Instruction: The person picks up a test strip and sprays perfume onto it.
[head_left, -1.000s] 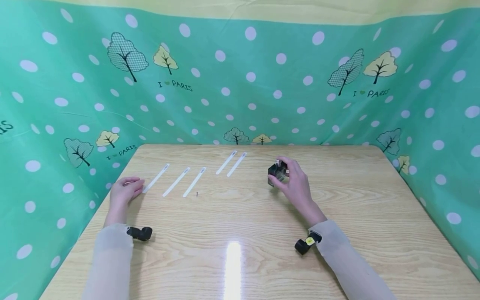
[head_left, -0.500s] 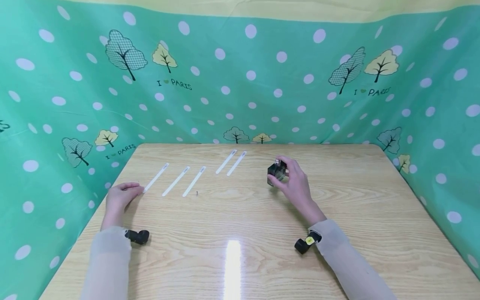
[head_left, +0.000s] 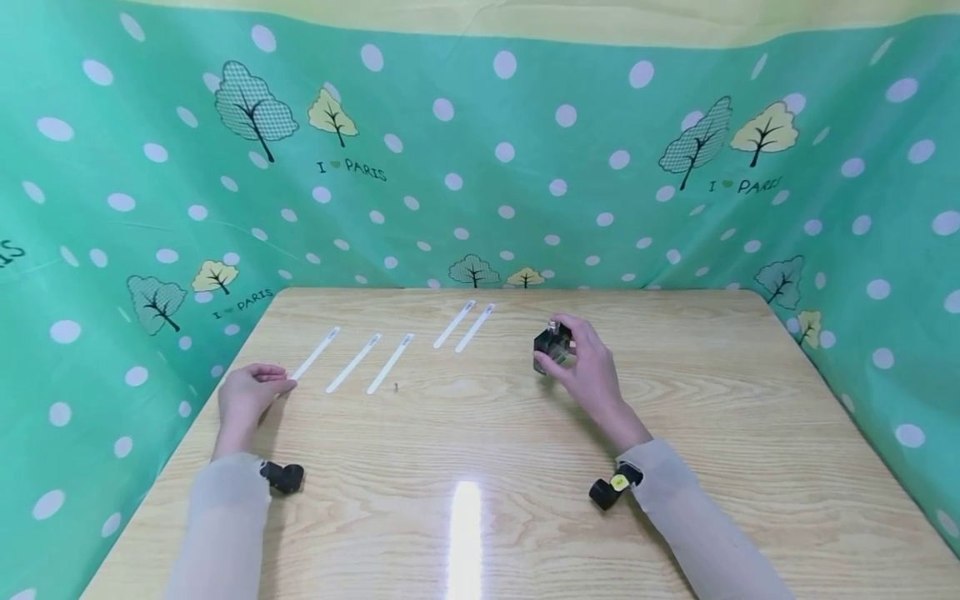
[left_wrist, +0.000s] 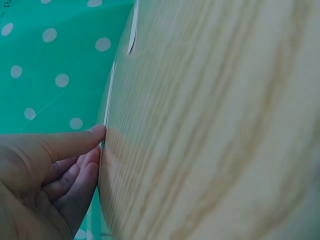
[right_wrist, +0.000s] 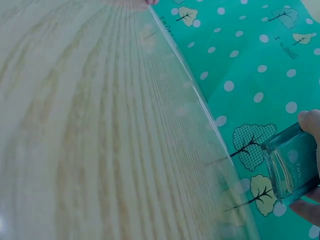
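My left hand [head_left: 247,400] is at the left side of the table, thumb and fingertips pinching the near end of the leftmost white perfume test strip [head_left: 315,353]. In the left wrist view this strip [left_wrist: 109,95] runs away from the fingertips, lying low along the wood. My right hand [head_left: 592,371] holds a dark, glassy perfume bottle [head_left: 550,343] between thumb and fingers, sprayer end up, at the right of the strips. Pale lettering shows on the bottle [right_wrist: 291,162] in the right wrist view.
Two more test strips, a middle one [head_left: 352,364] and another [head_left: 390,364], lie slanted beside the first. A further pair [head_left: 453,325] sits farther back. A tiny upright piece [head_left: 396,387] stands near them. Behind the wooden table [head_left: 480,433] hangs a green dotted curtain [head_left: 480,192].
My left hand has shifted slightly, and its thumb now overlaps the near end of the leftmost strip. The right hand and perfume bottle have stayed nearly still.
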